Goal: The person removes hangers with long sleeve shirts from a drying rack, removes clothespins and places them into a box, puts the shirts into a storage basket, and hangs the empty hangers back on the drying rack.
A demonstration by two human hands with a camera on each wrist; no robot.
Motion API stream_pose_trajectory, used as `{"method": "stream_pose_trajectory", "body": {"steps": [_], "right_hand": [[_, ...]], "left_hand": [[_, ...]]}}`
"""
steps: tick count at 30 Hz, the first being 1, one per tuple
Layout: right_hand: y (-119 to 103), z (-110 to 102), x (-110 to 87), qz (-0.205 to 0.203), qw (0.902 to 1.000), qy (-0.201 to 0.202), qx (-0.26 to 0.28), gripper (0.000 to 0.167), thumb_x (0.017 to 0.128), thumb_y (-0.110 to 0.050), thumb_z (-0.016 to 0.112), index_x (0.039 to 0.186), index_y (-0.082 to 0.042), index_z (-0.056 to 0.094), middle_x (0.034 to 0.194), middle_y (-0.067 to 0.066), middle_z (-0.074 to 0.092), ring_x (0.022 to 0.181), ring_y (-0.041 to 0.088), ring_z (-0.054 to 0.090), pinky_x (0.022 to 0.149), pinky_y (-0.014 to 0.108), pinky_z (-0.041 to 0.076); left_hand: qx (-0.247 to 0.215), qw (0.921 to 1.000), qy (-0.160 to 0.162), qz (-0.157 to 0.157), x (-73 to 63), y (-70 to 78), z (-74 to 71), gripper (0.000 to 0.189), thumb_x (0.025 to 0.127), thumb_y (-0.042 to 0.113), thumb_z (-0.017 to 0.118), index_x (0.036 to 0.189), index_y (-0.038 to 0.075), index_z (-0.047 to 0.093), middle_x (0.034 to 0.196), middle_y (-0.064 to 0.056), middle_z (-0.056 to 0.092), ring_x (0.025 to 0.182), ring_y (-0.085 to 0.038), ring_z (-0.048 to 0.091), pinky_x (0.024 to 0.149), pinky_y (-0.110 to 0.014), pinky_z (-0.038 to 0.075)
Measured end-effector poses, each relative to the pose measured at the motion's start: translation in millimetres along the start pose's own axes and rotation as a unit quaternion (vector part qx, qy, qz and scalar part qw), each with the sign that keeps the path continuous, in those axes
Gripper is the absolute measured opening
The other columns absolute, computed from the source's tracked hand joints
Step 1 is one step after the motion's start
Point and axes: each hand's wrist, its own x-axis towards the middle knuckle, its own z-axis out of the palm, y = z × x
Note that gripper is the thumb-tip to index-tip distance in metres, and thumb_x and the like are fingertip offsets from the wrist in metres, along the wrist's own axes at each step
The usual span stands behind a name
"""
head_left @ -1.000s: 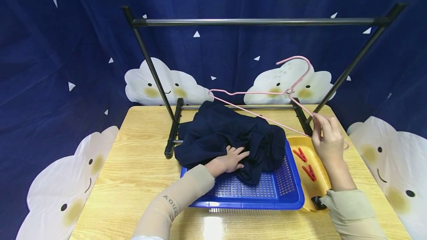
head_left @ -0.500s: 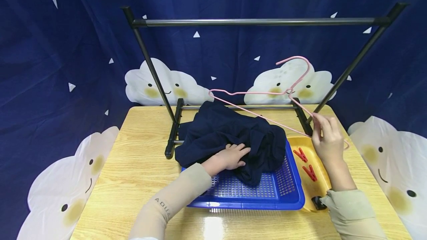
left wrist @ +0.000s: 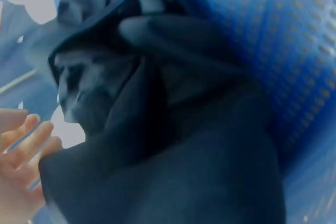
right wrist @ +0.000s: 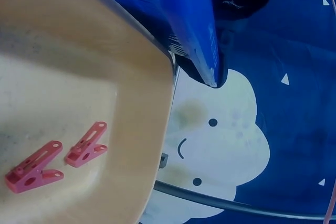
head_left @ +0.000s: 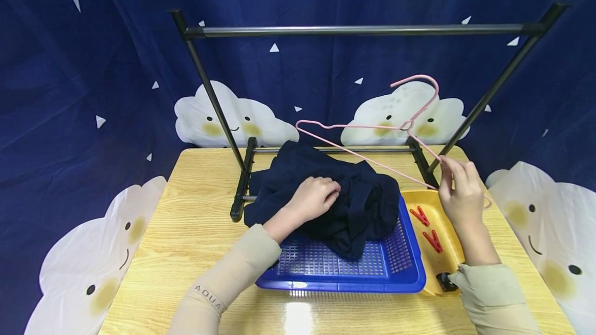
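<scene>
In the head view a crumpled dark navy garment (head_left: 293,166) lies heaped in and over the back of a blue mesh basket (head_left: 344,286). My left hand (head_left: 313,199) is above the cloth with its fingers bent downward. From the left wrist, that hand (left wrist: 23,166) looks loosely bent at the garment's (left wrist: 210,166) edge, with no cloth visibly between the fingers. My right hand (head_left: 462,195) pinches the sloping arm of a pink wire hanger (head_left: 420,111), held up with its hook at the top. The right wrist view does not show the right hand.
Beside the basket stands a yellow tray (head_left: 446,221) with two red clothespins (head_left: 420,216) and a small black item (head_left: 446,281). A black metal rack (head_left: 363,30) rises behind, its feet on the wooden table (head_left: 200,195). A blue curtain (head_left: 116,24) hangs around.
My left hand has lifted from lying spread on the cloth and moved slightly back, its fingers now bent. The hanger and right hand have shifted slightly right.
</scene>
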Motion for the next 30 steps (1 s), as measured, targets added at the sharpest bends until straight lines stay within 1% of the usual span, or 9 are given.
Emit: {"method": "stream_pose_trajectory", "body": {"steps": [4,8,10,13,16,20,22,25,30], "right_hand": [[-0.1,-0.4,2.4,-0.002,1.0000,0.004,-0.002,0.021,0.077,0.013,0.059,0.095,0.003,0.062,0.077,0.023,0.051,0.065,0.039,0.047,0.059,0.041,0.033],[-0.1,-1.8,5.2,-0.002,1.0000,0.003,-0.003,0.022,0.077,0.013,0.059,0.095,0.003,0.062,0.076,0.023,0.050,0.064,0.039,0.046,0.058,0.041,0.032],[0.0,-2.7,6.7,0.001,1.0000,0.001,-0.002,0.022,0.077,0.013,0.059,0.095,0.003,0.062,0.076,0.023,0.050,0.065,0.039,0.046,0.059,0.041,0.032],[0.1,-3.8,9.3,0.004,1.0000,0.000,-0.003,0.021,0.077,0.013,0.059,0.095,0.004,0.062,0.077,0.023,0.051,0.066,0.040,0.047,0.059,0.042,0.033],[-0.2,-4.4,12.2,0.005,1.0000,0.001,-0.005,0.021,0.076,0.014,0.058,0.095,0.004,0.062,0.077,0.024,0.051,0.067,0.040,0.048,0.060,0.042,0.034],[-1.9,-5.2,16.9,0.006,0.9999,0.003,-0.009,0.022,0.076,0.015,0.058,0.094,0.004,0.062,0.077,0.024,0.051,0.068,0.041,0.048,0.061,0.041,0.034],[-1.6,-5.7,19.0,0.007,0.9999,0.001,-0.011,0.022,0.076,0.016,0.058,0.095,0.004,0.062,0.077,0.024,0.051,0.069,0.041,0.048,0.062,0.040,0.034],[0.2,-5.7,21.3,0.009,0.9999,-0.003,-0.013,0.022,0.077,0.015,0.058,0.096,0.004,0.062,0.078,0.024,0.051,0.070,0.041,0.049,0.065,0.037,0.034],[3.1,-3.7,26.8,0.006,0.9998,-0.012,-0.012,0.021,0.078,0.014,0.058,0.096,0.004,0.062,0.078,0.024,0.051,0.070,0.040,0.048,0.064,0.038,0.034]], "left_hand": [[0.000,0.9967,0.072,-0.036,-1.0,-18.3,-15.1,0.011,0.087,0.015,0.057,0.086,0.013,0.068,0.079,0.003,0.064,0.073,-0.015,0.060,0.062,-0.029,0.043],[0.012,0.9899,0.107,-0.093,-4.3,-42.7,-28.2,0.011,0.087,0.015,0.057,0.087,0.011,0.068,0.082,-0.001,0.064,0.076,-0.019,0.060,0.065,-0.033,0.043],[0.022,0.9835,0.128,-0.126,-6.7,-56.5,-33.0,0.010,0.086,0.015,0.057,0.088,0.010,0.065,0.083,-0.003,0.063,0.079,-0.022,0.059,0.069,-0.037,0.043],[0.037,0.9673,0.174,-0.181,-11.2,-79.0,-37.9,0.010,0.084,0.014,0.058,0.090,0.006,0.061,0.086,-0.007,0.062,0.084,-0.027,0.057,0.073,-0.041,0.040],[0.065,0.9466,0.221,-0.225,-17.3,-103.1,-40.4,0.013,0.082,0.012,0.058,0.092,0.004,0.057,0.088,-0.012,0.059,0.086,-0.032,0.054,0.073,-0.043,0.038],[0.114,0.9215,0.257,-0.268,-26.0,-132.0,-42.0,0.015,0.085,0.013,0.055,0.095,0.002,0.054,0.092,-0.015,0.056,0.087,-0.035,0.050,0.073,-0.045,0.035],[0.133,0.9118,0.260,-0.289,-29.1,-143.8,-43.1,0.017,0.087,0.015,0.052,0.097,0.001,0.053,0.094,-0.016,0.054,0.087,-0.036,0.048,0.074,-0.045,0.034],[0.150,0.8994,0.246,-0.328,-31.3,-157.7,-45.7,0.023,0.089,0.018,0.050,0.102,0.000,0.051,0.098,-0.018,0.053,0.090,-0.037,0.046,0.075,-0.046,0.033],[0.147,0.8797,0.192,-0.409,-31.4,-172.8,-50.0,0.034,0.089,0.025,0.051,0.110,-0.002,0.046,0.103,-0.019,0.050,0.096,-0.037,0.044,0.077,-0.048,0.033]]}}
